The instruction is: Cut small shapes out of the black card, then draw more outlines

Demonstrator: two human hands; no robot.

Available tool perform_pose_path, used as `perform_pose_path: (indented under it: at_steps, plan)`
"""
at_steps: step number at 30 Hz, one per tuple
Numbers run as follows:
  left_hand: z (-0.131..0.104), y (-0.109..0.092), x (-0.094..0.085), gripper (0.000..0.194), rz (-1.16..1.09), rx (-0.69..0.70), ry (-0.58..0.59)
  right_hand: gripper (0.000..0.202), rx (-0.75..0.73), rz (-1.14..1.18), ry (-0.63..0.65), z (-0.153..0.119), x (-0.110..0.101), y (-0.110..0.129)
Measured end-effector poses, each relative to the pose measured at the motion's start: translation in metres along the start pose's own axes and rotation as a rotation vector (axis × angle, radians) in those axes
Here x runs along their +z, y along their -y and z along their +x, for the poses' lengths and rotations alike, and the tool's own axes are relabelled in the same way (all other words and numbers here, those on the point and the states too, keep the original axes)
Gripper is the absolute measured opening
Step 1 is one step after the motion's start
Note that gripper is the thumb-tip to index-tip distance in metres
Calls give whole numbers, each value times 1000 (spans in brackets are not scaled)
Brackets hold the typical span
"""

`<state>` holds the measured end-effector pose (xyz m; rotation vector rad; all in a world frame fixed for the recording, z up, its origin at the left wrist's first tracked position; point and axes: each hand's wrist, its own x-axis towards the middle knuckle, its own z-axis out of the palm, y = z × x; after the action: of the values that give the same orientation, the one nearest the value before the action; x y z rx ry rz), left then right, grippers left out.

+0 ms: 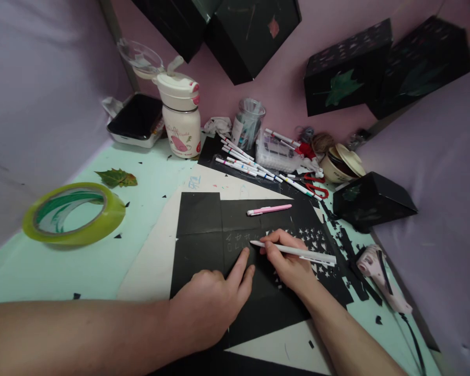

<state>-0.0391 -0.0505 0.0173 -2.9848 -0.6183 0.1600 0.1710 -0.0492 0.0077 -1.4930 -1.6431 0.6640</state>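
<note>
My right hand (288, 261) grips a white pen (303, 253), its tip at faint pale marks on a sheet of black paper (198, 258). The sheet shows fold lines, and a patch of small cut-out stars and hearts (311, 237) lies at its right part. With the index finger stretched out, my left hand (215, 303) presses on the black paper just left of the pen tip; the other fingers are partly curled and hold nothing visible. A pink pen (269, 210) lies across the paper beyond both hands.
On the left lie a roll of yellow tape (113, 209) and a leaf (117, 178). A white bottle (182, 125), a glass jar (248, 122), several markers (250, 167) and red-handled scissors (317, 189) stand or lie behind. To the right are a black box (372, 201), paper scraps and a corded tool (384, 277).
</note>
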Motion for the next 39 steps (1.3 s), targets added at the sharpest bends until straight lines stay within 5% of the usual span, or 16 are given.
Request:
perform_pose_path:
  at_steps: [39]
  plan:
    - [-2, 1, -4, 65, 13, 14, 23, 15, -13, -20, 43, -2, -1, 1]
